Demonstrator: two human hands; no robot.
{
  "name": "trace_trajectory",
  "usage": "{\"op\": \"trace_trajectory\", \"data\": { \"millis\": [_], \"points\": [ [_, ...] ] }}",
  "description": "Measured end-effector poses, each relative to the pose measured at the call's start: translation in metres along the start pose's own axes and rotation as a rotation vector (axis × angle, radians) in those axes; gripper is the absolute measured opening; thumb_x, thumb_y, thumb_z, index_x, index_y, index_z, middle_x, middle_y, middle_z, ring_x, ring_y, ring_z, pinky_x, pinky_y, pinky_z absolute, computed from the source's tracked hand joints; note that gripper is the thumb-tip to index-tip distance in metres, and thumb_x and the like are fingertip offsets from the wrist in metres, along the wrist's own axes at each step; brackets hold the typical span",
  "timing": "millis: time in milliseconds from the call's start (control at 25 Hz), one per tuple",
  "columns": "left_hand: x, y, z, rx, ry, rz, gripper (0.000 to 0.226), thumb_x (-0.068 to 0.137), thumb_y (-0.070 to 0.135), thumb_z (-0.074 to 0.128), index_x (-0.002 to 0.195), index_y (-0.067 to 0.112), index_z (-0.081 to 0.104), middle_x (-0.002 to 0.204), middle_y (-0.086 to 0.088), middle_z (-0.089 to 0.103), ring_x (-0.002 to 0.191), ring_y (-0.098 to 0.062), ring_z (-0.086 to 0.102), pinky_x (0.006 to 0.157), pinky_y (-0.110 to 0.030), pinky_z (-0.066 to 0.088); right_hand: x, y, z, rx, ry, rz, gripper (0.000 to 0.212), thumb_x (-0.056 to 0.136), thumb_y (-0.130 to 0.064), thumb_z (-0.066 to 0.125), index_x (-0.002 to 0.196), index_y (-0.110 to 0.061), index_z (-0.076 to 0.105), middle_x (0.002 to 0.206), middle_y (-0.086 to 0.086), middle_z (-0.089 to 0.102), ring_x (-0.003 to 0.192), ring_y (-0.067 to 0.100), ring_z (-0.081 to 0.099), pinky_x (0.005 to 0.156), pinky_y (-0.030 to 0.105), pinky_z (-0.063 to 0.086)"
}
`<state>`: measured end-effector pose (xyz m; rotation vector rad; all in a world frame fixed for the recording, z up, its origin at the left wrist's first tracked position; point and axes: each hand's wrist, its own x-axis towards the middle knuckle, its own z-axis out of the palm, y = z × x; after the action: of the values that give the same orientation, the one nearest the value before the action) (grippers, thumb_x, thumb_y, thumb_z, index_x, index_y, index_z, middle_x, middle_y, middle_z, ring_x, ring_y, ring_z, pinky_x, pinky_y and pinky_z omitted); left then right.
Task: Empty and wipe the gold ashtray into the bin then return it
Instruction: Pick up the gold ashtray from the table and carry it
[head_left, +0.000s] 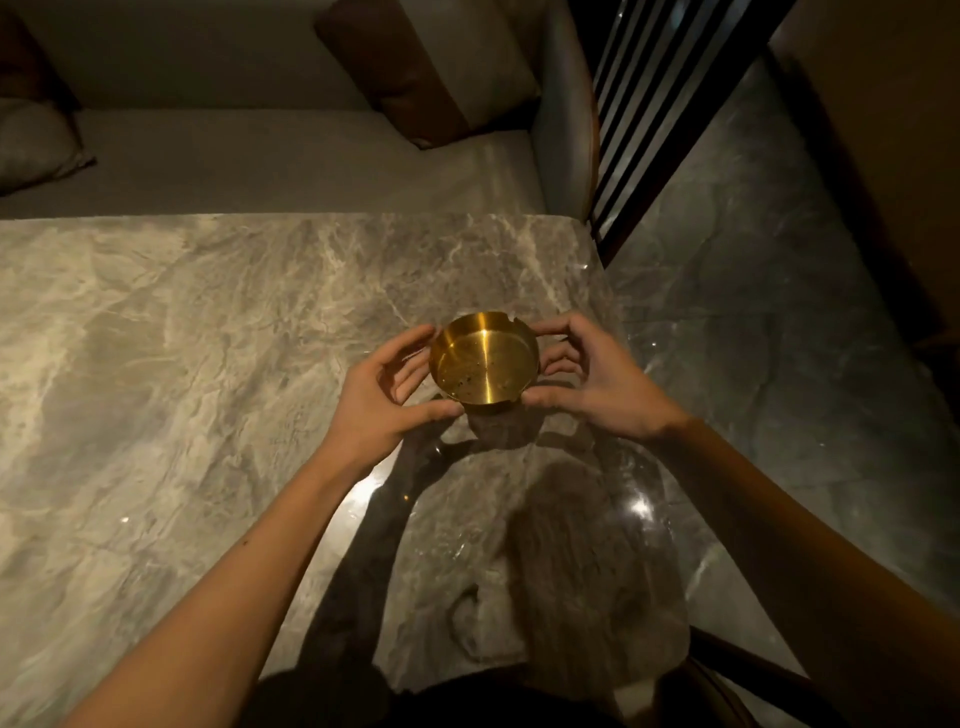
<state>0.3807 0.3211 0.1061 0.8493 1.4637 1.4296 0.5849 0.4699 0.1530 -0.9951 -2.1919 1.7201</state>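
Left grip (387, 387) and right grip (597, 376) clasp the gold ashtray (483, 361) between them, dark specks inside, above the marble worktop (182, 338).

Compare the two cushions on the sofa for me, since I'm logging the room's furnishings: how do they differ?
The brown cushion stands propped against the sofa back near its right arm, while the grey cushion lies slumped at the left edge, cut off by the frame. The brown cushion looks dark and smooth; the grey cushion is pale. Both sit on the same seat.
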Motion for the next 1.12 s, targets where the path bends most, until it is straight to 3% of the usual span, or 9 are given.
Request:
{"op": "trace_trajectory", "data": {
  "millis": [120, 200, 360, 520, 640, 840, 920, 1040, 1120],
  "points": [
    [0.001, -0.002, 0.003, -0.021, -0.024, 0.007, 0.080, 0.053, 0.007, 0.088, 0.126, 0.023, 0.059, 0.127, 0.008, 0.065, 0.126, -0.008, 0.058, 0.108, -0.021, 0.042, 0.000, 0.000, 0.001, -0.056, -0.004, -0.019, 0.091, 0.069, -0.006, 0.084, 0.146, -0.011, 0.036, 0.125, 0.002, 0.048, 0.094, 0.014, 0.060, 0.092, 0.031, 0.054],
    [0.000, -0.004, 0.011, -0.013, -0.045, 0.019, 0.081, 0.054, 0.014, 0.092, 0.127, 0.027, 0.059, 0.133, 0.003, 0.061, 0.130, -0.009, 0.054, 0.109, -0.020, 0.041, -0.003, 0.001, -0.002, -0.093, -0.021, -0.027, 0.092, 0.065, -0.015, 0.086, 0.144, -0.014, 0.040, 0.122, -0.001, 0.045, 0.094, 0.011, 0.060, 0.092, 0.030, 0.054],
    [0.003, -0.008, 0.047, 0.076, -0.026, 0.024, 0.097, 0.050, 0.034, 0.094, 0.136, 0.033, 0.050, 0.142, 0.003, 0.052, 0.133, -0.007, 0.050, 0.111, -0.025, 0.040, -0.012, 0.017, -0.021, -0.007, 0.010, 0.004, 0.093, 0.051, -0.037, 0.089, 0.133, -0.022, 0.048, 0.109, 0.003, 0.058, 0.093, 0.015, 0.063, 0.087, 0.036, 0.056],
    [0.014, -0.013, 0.099, 0.108, 0.040, -0.021, 0.108, 0.048, 0.028, 0.096, 0.144, 0.025, 0.044, 0.143, 0.006, 0.053, 0.133, -0.007, 0.050, 0.112, -0.028, 0.040, -0.018, 0.053, -0.066, -0.020, -0.026, -0.005, 0.097, 0.047, -0.048, 0.090, 0.129, -0.034, 0.041, 0.106, 0.002, 0.063, 0.093, 0.013, 0.065, 0.085, 0.035, 0.054],
    [0.021, -0.016, 0.146, 0.054, 0.070, -0.055, 0.099, 0.051, 0.015, 0.093, 0.140, 0.016, 0.048, 0.138, 0.002, 0.058, 0.132, -0.011, 0.053, 0.113, -0.034, 0.040, -0.024, 0.073, -0.118, -0.052, -0.117, -0.069, 0.110, 0.053, -0.046, 0.087, 0.146, -0.036, 0.028, 0.130, -0.013, 0.047, 0.093, 0.005, 0.063, 0.088, 0.023, 0.053],
    [0.029, -0.011, 0.219, 0.000, 0.073, -0.116, 0.084, 0.054, 0.004, 0.086, 0.131, 0.019, 0.056, 0.137, 0.001, 0.061, 0.134, -0.014, 0.052, 0.117, -0.047, 0.034, -0.039, 0.105, -0.198, 0.043, -0.203, -0.072, 0.082, 0.064, -0.020, 0.087, 0.136, -0.027, 0.048, 0.126, 0.006, 0.050, 0.091, 0.015, 0.066, 0.088, 0.030, 0.055],
    [0.033, -0.012, 0.241, -0.002, 0.091, -0.132, 0.083, 0.057, 0.006, 0.086, 0.132, 0.021, 0.055, 0.140, 0.000, 0.058, 0.135, -0.013, 0.050, 0.117, -0.044, 0.034, -0.043, 0.117, -0.213, 0.081, -0.218, -0.049, 0.079, 0.061, -0.023, 0.087, 0.130, -0.027, 0.049, 0.123, 0.002, 0.055, 0.094, 0.017, 0.067, 0.087, 0.032, 0.054],
    [0.041, -0.025, 0.264, 0.025, 0.077, -0.153, 0.086, 0.061, 0.011, 0.087, 0.137, 0.024, 0.050, 0.140, 0.007, 0.058, 0.135, -0.009, 0.049, 0.114, -0.033, 0.038, -0.049, 0.142, -0.225, 0.111, -0.190, -0.027, 0.082, 0.056, -0.034, 0.090, 0.127, -0.027, 0.048, 0.120, -0.024, 0.058, 0.102, 0.010, 0.065, 0.087, 0.032, 0.053],
    [0.049, -0.041, 0.282, 0.021, 0.036, -0.183, 0.089, 0.061, 0.011, 0.088, 0.139, 0.026, 0.047, 0.139, 0.011, 0.058, 0.134, -0.008, 0.050, 0.111, -0.027, 0.041, -0.056, 0.165, -0.227, 0.106, -0.109, 0.010, 0.090, 0.051, -0.043, 0.091, 0.128, -0.032, 0.045, 0.119, -0.027, 0.057, 0.107, 0.006, 0.061, 0.089, 0.028, 0.051]
  ]
}}
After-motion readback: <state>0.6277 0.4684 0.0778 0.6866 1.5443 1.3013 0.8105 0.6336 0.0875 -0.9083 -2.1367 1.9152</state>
